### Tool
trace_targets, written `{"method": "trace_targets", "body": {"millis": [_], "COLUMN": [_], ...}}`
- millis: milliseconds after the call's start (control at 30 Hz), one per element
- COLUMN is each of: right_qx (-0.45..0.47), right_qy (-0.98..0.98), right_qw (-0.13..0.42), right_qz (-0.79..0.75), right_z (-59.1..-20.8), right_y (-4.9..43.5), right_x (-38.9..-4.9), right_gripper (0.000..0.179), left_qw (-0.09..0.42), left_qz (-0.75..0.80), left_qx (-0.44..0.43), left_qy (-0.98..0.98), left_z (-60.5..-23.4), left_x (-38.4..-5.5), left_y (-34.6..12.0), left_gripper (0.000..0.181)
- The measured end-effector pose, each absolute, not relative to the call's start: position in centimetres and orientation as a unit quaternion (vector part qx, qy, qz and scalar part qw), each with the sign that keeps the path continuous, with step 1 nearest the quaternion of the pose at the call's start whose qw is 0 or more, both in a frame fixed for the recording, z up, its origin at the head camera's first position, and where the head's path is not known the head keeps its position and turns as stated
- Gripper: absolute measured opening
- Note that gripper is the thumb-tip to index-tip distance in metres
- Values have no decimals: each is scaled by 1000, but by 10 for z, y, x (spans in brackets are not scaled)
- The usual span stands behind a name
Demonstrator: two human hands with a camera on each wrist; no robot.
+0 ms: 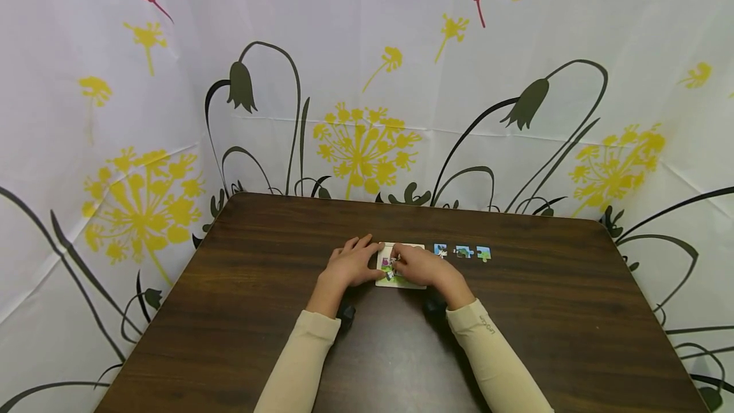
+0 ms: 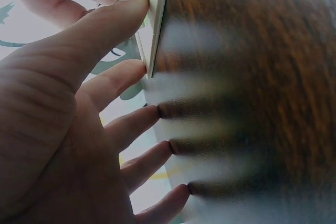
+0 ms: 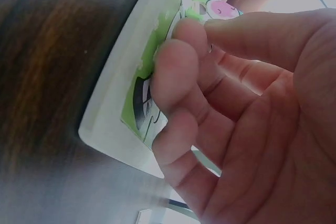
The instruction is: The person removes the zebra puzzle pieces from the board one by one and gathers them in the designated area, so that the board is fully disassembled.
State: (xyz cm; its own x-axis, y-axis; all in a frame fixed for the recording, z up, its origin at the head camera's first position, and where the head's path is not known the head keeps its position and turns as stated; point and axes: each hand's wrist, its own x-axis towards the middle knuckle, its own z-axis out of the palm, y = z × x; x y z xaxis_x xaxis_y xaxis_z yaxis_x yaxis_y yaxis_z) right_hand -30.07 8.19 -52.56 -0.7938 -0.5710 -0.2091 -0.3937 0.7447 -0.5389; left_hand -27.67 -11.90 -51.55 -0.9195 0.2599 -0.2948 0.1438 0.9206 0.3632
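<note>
A small puzzle board (image 1: 409,286) with a pale rim and a green printed picture lies on the table before me. My left hand (image 1: 348,265) is at its left side, fingers spread and fairly straight, fingertips on the table and board edge, thumb over the board. My right hand (image 1: 427,266) is above the board's right part with fingers bent. Between its thumb and fingertips it pinches a puzzle piece (image 3: 223,8), green with a pink round figure, tilted up from the board. The right fingers hide part of the picture.
To the right of the board, three loose puzzle pieces (image 1: 463,252) lie in a row on the dark wooden table (image 1: 258,285). A white flowered cloth (image 1: 367,37) hangs behind the table's far edge.
</note>
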Motion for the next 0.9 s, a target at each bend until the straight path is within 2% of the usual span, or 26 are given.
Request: {"method": "trace_targets", "body": {"millis": [267, 500, 633, 900], "right_qx": [-266, -253, -257, -271], "right_qy": [910, 879, 867, 847], "right_qw": [189, 243, 255, 235], "right_qz": [-255, -323, -343, -392], "right_z": [-528, -525, -524, -523], "right_y": [86, 92, 96, 114], "right_x": [-304, -307, -309, -318], "right_gripper": [15, 16, 15, 14], "left_qw": [168, 170, 169, 166], "left_qz": [167, 168, 166, 162], "left_qx": [105, 106, 106, 106], "left_qy": [966, 965, 966, 967], "left_z": [-517, -516, -516, -516], "left_x": [-276, -277, -277, -277], "left_y": [-119, -119, -119, -118], "left_gripper": [75, 75, 75, 75]}}
